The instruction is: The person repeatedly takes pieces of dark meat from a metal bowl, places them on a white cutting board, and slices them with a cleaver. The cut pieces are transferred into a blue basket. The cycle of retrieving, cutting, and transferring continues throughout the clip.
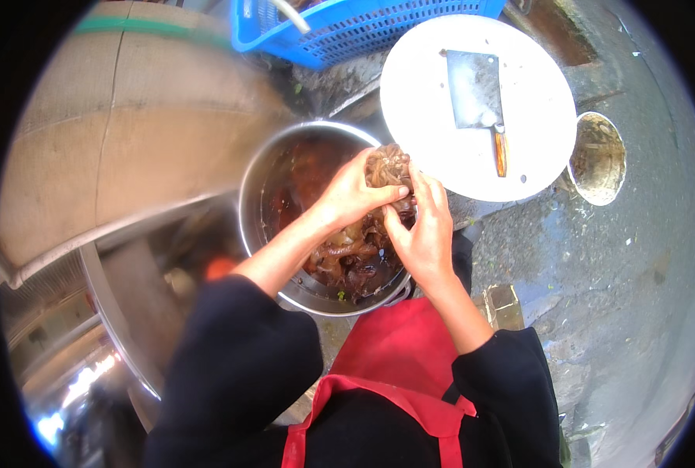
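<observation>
Between both hands I hold a brown, folded piece of what looks like meat or offal [387,169], above the right side of a round steel pot. My left hand [356,190] grips it from the left, the thumb across its front. My right hand [426,228] holds its right and lower side with the fingertips. Below, the steel pot [254,245] holds dark liquid and several brown pieces of meat [344,251]. A cleaver with a wooden handle [476,93] lies on a round white board [534,146] beyond the pot, to the right.
A blue plastic crate [359,35] stands at the top. Right of the board is a round, stained container [599,158]. A large tan panel [166,140] fills the upper left, with a shiny metal vessel [78,362] below it. Wet concrete floor [645,245] stretches along the right.
</observation>
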